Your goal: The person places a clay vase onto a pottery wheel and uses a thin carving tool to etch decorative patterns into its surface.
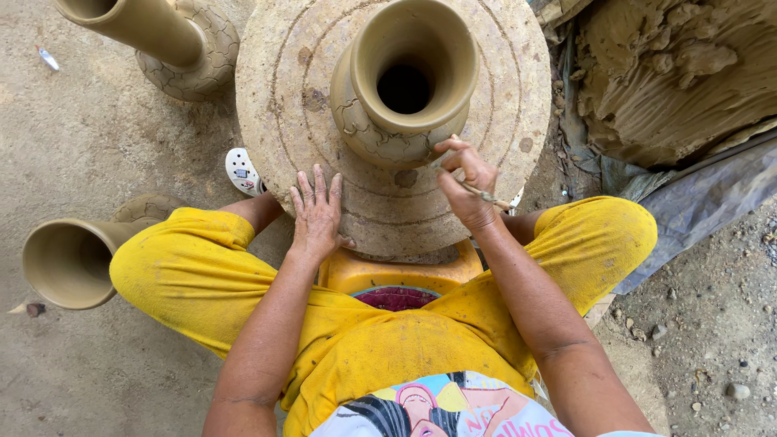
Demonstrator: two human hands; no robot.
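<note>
Clay vase (401, 89), unfired, upright at centre of round turning disc (388, 121); long axis vertical, mouth toward camera. Right hand (465, 182) nearer: fingers pinched together on thin stick tool (484, 194), tip end at vase's lower belly, vase lying just ahead and left of grip. Left hand (317, 212) flat, fingers spread, palm down on disc's near rim, holding nothing, apart from vase. Two more clay vases on ground at left (154, 36) (77, 255).
</note>
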